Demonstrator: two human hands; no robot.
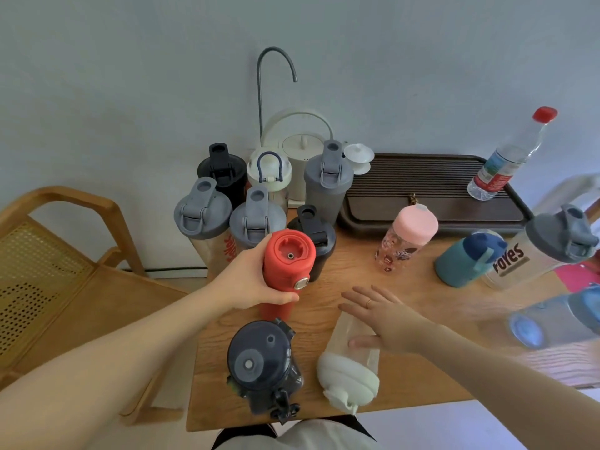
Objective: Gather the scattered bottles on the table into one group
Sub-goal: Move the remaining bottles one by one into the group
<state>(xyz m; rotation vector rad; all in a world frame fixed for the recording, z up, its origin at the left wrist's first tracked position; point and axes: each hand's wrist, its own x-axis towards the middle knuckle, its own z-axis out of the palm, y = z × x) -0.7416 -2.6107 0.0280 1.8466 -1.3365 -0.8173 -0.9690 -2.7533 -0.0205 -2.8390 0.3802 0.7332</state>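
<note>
My left hand (pixel 250 284) grips a red bottle (pixel 287 264) that stands on the wooden table (pixel 350 264), right in front of a cluster of several grey and black shaker bottles (pixel 253 219) at the back left. My right hand (pixel 386 319) is spread open over a clear bottle with a pale green lid (pixel 352 375), thumb touching its side. A dark blue-lidded bottle (pixel 263 362) stands at the front edge. Scattered to the right are a pink-lidded bottle (pixel 406 238), a teal bottle (pixel 467 258), a clear lettered shaker (pixel 539 251), a blurred blue bottle (pixel 552 319) and a red-capped water bottle (pixel 509 157).
A dark slatted tea tray (pixel 422 190) fills the back right of the table. A white kettle (pixel 302 151) with a curved tap stands against the wall, a small white lidded cup (pixel 358 157) beside it. A wooden cane chair (pixel 58 254) sits to the left.
</note>
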